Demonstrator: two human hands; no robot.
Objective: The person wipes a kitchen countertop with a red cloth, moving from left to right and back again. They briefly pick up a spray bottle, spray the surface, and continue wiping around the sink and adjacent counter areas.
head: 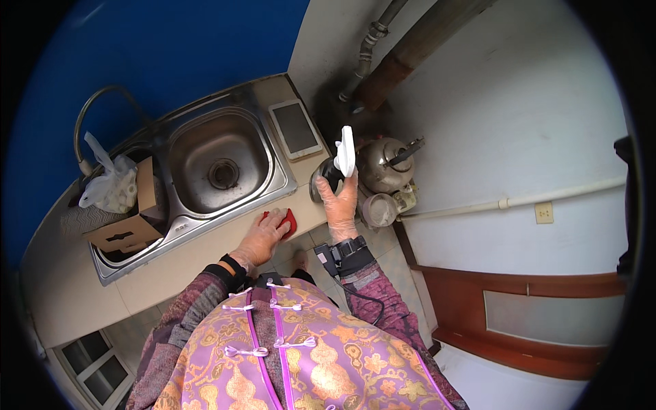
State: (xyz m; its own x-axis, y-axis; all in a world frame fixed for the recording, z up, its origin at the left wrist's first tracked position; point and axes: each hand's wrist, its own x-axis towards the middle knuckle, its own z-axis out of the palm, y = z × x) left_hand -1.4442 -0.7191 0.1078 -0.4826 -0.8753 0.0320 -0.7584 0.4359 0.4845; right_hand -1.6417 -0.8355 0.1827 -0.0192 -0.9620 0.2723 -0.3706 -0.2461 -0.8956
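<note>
My left hand [265,237], in a clear plastic glove, lies over a red cloth or pad [290,223] at the counter's front edge, fingers spread on top of it. Near the counter's right end, my right hand [339,205], also gloved, has its thumb and fingers around a dark, rounded object with a white upper part [347,152]; its exact kind is unclear. Behind that hand, a white-framed tablet-like device [295,129] lies flat beside the sink. The steel sink basin [220,159] holds no dishes, and its drain shows.
In the left basin stand an opened cardboard box [123,233] and a plastic bag of pale items [120,187], below a curved faucet [82,120]. Right of the counter, lower down, are a metal kettle [384,165] and a small round container [379,210]. Pipes run along the wall.
</note>
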